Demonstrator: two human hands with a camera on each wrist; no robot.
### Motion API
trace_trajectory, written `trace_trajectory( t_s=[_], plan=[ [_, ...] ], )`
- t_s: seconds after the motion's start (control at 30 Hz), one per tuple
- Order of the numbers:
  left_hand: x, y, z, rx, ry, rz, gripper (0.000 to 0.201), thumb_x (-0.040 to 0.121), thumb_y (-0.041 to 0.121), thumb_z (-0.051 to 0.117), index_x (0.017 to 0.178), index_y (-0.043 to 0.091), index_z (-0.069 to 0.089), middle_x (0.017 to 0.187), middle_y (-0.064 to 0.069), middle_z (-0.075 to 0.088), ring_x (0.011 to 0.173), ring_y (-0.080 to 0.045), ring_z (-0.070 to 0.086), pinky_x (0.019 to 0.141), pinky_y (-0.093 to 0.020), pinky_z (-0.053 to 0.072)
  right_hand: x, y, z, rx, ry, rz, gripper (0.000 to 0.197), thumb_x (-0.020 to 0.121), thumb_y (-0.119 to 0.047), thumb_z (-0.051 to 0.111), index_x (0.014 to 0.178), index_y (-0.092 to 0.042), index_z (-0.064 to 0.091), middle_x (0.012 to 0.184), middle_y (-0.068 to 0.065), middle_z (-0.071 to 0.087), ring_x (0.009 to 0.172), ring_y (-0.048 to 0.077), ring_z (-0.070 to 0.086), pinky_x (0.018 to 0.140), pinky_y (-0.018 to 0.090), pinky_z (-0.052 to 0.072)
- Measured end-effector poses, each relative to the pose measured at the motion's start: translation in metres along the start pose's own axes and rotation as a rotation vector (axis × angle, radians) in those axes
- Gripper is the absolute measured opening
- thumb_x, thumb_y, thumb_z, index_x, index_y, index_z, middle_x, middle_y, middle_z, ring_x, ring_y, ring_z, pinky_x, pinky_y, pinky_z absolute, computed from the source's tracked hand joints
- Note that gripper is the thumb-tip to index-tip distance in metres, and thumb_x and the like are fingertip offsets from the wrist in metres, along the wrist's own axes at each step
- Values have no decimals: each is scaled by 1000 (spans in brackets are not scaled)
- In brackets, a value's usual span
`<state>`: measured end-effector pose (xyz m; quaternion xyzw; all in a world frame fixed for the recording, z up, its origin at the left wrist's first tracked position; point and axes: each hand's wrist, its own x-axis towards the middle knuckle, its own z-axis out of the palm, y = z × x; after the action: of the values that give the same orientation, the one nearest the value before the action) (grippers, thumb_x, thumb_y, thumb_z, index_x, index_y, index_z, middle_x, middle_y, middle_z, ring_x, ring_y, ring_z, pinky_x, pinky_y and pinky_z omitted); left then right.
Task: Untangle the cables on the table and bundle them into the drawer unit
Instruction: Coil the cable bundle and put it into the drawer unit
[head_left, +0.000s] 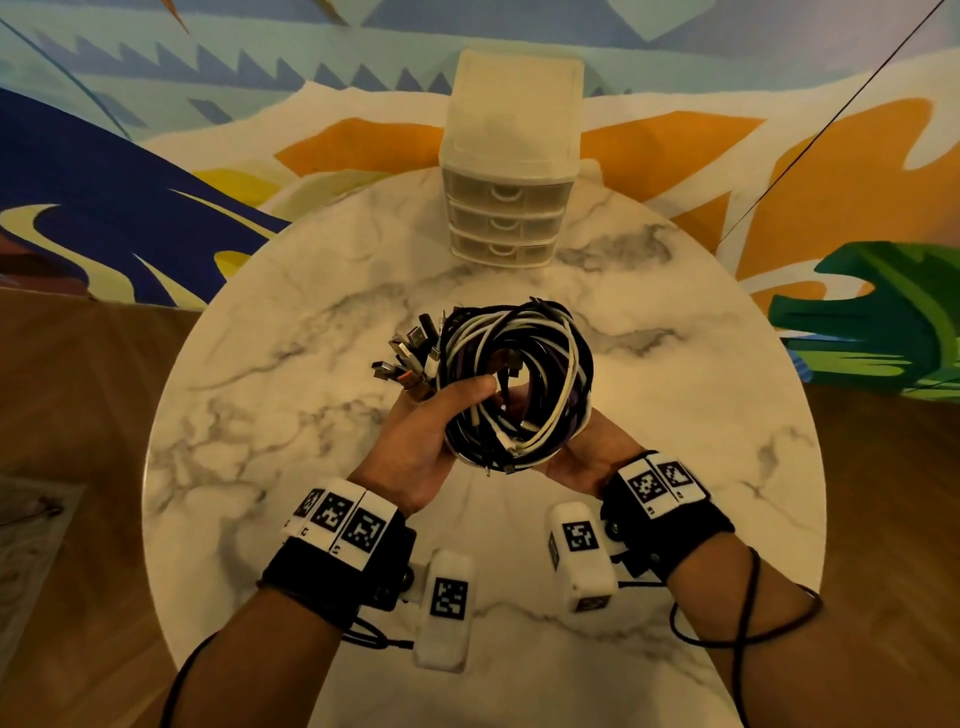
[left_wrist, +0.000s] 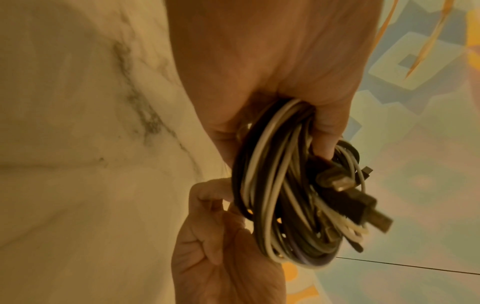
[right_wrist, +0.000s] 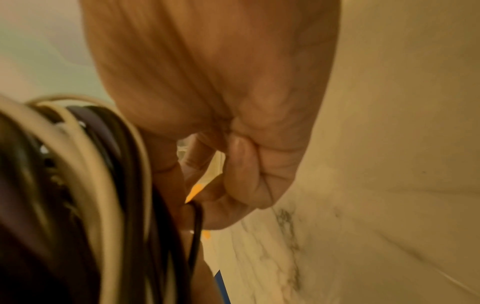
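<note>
both palms up over the marble table (head_left: 270, 395), left hand (head_left: 415, 447) and right hand (head_left: 587, 457) gripping a round coil of cables (head_left: 519, 384), plugs sticking out left, plastic drawer unit (head_left: 511, 171) far side

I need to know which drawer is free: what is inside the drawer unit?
The drawer unit has three shut, frosted drawers; nothing shows through them, so their contents stay hidden. The cable bundle is outside it.

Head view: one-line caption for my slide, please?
Both hands hold a coiled cable bundle above the marble table, drawer unit closed.
</note>
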<state>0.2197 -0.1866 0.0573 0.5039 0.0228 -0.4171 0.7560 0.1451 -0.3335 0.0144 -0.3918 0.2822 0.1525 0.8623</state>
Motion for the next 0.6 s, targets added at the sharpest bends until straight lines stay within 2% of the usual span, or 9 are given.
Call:
trace_trajectory(
  t_s=[0.07,0.13,0.2,0.27,0.33,0.4,0.5,0.6],
  plan=[
    [1,-1,-1,-15,26,-10,41,77,8,66,117,7,62,97,-11,71,105,-38,63,92,-50,49,-1,1,-1,16,8,25,33,86,-14,59,115,1,62,114,22,63,97,31,64,84,42,55],
    [0,-2,0,-31,8,-15,42,78,7,63,120,8,61,104,-12,70,104,-39,63,91,-50,50,-3,1,0,28,0,30,15,86,-9,58,92,-7,71,98,17,69,86,27,67,77,40,56],
    [-2,-2,1,-43,-22,-23,38,81,4,62,120,7,60,98,-10,72,92,-32,69,82,-43,55,-5,-1,1,14,-55,4,15,82,-9,58,80,-10,73,88,13,70,81,25,68,72,37,56],
    [-3,-1,0,-42,-26,-39,39,81,3,60,120,5,59,99,-10,71,90,-27,70,76,-38,56,-9,-4,4,13,-109,-15,18,86,-10,55,89,-8,73,94,14,71,85,25,68,74,36,57],
    [-2,0,-3,-11,-19,-48,39,81,5,63,119,7,61,110,-15,68,103,-31,66,83,-43,54,-12,-6,7,78,-100,-31,26,91,-13,48,100,-8,72,101,13,71,91,25,68,77,36,58],
    [0,0,-5,10,-3,-44,40,79,8,62,119,9,62,116,-16,66,110,-32,62,90,-49,51,-12,-8,8,161,-64,-47,32,88,-21,48,108,-11,69,110,13,69,98,25,66,84,38,57],
    [3,3,-7,-9,38,-31,44,78,7,61,122,7,59,121,-16,63,112,-33,61,95,-52,47,-9,-13,6,181,3,-88,30,86,-19,47,99,-11,73,101,10,70,87,21,67,80,34,55],
    [9,8,-9,-6,90,-12,49,76,7,63,125,5,56,123,-18,62,112,-37,60,98,-56,44,-3,-17,1,189,53,-103,30,92,-21,42,107,-7,64,103,11,67,86,23,65,75,34,56]
  ],
)
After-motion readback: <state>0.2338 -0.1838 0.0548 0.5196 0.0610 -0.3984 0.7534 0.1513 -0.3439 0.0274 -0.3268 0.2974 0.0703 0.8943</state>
